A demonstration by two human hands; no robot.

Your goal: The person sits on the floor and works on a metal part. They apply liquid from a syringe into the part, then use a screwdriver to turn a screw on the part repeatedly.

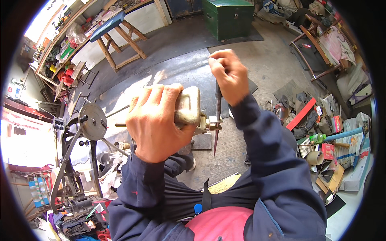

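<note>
My left hand (159, 120) is wrapped over a worn, pale metal block (191, 105) with rounded edges, held up in front of me. A small metal bracket (214, 123) sticks out from the block's right side. A dark tapered spike (218, 106) stands nearly upright against this bracket, its tip pointing down below it. I cannot tell whether the spike passes through the bracket or behind it. My right hand (230, 76) is closed round the spike's upper end, which its fingers hide. A short thin rod (120, 125) shows left of my left hand.
To my left stands a dark hand-cranked machine (93, 121) with a round wheel. A blue-topped wooden stool (116, 34) and a green chest (227, 18) are at the far side. Boxes, a green bottle (317, 138) and shoes lie heaped at right. A cluttered bench (68, 30) runs along the far left.
</note>
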